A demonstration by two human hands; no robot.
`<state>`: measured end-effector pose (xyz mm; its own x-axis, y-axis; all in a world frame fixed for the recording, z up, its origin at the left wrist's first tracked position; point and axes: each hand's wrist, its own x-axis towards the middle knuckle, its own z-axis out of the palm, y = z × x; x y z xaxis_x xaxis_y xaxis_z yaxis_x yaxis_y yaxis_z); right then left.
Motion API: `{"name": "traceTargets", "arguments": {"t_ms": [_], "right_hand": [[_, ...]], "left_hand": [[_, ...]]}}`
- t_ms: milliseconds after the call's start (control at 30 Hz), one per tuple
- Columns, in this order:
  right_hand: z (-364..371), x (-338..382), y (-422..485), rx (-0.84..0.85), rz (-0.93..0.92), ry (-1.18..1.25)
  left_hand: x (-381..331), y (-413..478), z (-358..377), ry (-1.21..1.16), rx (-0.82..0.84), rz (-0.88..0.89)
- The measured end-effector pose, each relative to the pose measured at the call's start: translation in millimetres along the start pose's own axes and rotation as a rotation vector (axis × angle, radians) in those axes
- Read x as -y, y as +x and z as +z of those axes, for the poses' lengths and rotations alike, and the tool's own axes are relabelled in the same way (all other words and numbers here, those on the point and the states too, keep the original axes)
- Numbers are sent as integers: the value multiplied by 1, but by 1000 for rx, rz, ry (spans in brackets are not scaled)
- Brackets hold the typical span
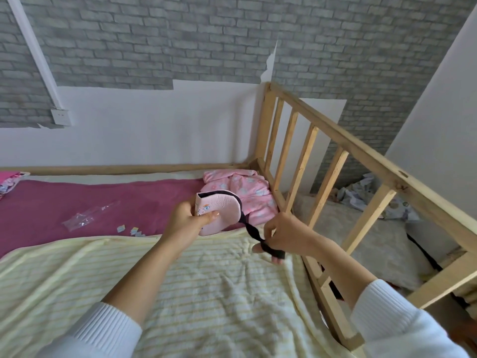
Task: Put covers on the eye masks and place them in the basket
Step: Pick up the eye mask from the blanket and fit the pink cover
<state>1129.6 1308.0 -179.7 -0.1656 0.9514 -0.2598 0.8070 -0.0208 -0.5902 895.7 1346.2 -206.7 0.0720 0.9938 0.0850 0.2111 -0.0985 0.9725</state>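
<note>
A pink eye mask (222, 212) with a printed eye and black trim is folded and held above the bed. My left hand (189, 220) grips it from the left, thumb across its front. The mask's black elastic strap (254, 234) runs down to the right, twisted. My right hand (281, 237) pinches the strap's end, pulling it taut. A clear plastic cover bag (87, 215) lies flat on the magenta sheet, left of the hands. No basket is in view.
A yellow striped blanket (206, 293) covers the near bed, and a magenta sheet (77, 200) lies beyond it. A pink floral bundle (245, 189) sits by the wooden rail (361, 151). Small paper scraps (131, 230) lie on the sheet.
</note>
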Motion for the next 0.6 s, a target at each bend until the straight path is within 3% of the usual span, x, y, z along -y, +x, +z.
{"name": "traceTargets", "arguments": {"t_ms": [67, 200, 267, 400, 500, 600], "right_hand": [[1, 3, -9, 189, -13, 389], [9, 8, -19, 231, -111, 872], [12, 7, -17, 202, -74, 1071], [11, 4, -11, -37, -112, 1551], [9, 4, -8, -140, -222, 1607], [11, 14, -6, -407, -246, 1153]], "left_hand": [[2, 1, -3, -14, -10, -10], [5, 0, 0, -41, 16, -45], [5, -1, 1, -51, 38, -59], [8, -4, -2, -56, 46, -79], [10, -7, -2, 24, 106, -83], [9, -10, 4, 55, 160, -66]]}}
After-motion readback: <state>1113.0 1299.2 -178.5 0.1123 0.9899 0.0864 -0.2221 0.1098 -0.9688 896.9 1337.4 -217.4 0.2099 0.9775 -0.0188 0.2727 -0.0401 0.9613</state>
